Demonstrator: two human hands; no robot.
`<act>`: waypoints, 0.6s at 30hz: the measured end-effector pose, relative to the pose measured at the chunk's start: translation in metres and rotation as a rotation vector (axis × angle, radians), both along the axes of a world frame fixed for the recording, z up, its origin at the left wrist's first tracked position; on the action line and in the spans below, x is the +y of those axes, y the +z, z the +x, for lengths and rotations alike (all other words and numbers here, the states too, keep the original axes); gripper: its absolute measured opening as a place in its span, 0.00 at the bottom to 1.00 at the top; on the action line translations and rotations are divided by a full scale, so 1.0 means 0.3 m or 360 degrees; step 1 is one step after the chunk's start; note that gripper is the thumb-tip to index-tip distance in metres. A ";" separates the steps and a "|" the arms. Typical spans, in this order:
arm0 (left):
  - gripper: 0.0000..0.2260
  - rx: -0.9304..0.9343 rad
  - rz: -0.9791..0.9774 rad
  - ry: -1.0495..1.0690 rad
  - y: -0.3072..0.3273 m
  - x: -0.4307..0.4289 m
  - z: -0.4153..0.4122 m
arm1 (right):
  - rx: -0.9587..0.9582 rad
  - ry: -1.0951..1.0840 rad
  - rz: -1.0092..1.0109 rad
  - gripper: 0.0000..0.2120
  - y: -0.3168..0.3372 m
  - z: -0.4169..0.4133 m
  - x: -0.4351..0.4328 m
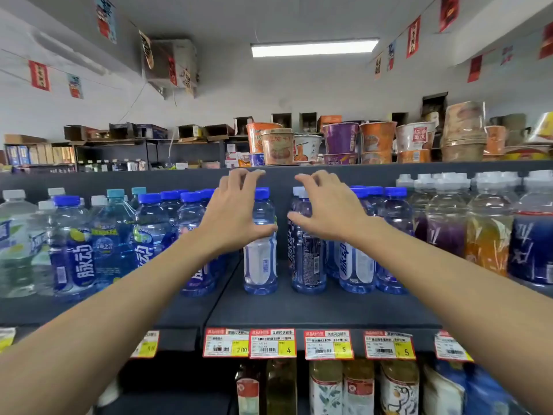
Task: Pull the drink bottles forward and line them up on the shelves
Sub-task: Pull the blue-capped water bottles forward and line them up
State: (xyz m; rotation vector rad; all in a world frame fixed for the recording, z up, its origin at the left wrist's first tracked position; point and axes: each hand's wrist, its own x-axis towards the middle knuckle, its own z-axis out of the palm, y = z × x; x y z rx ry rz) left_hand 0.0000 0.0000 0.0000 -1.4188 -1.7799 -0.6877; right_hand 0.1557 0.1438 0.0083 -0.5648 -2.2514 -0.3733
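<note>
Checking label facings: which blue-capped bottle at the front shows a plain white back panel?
The bottle under the thumb of the left hand, just left of the gap in the row; its neighbours show logo lettering or a dark panel.

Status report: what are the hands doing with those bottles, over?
Left hand open, thumb on blue-capped bottle. Right hand open, at neighbouring bottle. No obstruction seen.

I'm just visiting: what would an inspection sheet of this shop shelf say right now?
Surface: dark shelf, price tags along its front edge.
Job's things: blue-capped drink bottles upright, set back from that edge.
Clutter: nothing seen.
Hands: left hand and right hand over the bottles, fingers bent and spread.
Cables: nothing seen near the hands.
Surroundings: instant noodle cups above, hanging banners, ceiling light.
</note>
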 end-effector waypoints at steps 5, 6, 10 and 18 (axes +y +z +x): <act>0.49 -0.0225 -0.0258 0.0097 -0.035 0.091 -0.045 | -0.0218 -0.0225 0.0049 0.41 -0.021 -0.048 0.019; 0.48 -0.0281 -0.0259 0.0063 -0.043 0.104 -0.051 | -0.0222 -0.0220 0.0028 0.43 -0.023 -0.054 0.022; 0.44 -0.0346 -0.0210 0.0002 -0.060 0.123 -0.080 | -0.0210 -0.0144 -0.0109 0.45 -0.032 -0.067 0.023; 0.42 -0.0284 -0.0221 -0.0072 -0.039 0.098 -0.080 | -0.0129 0.0072 -0.0366 0.39 -0.025 -0.055 0.037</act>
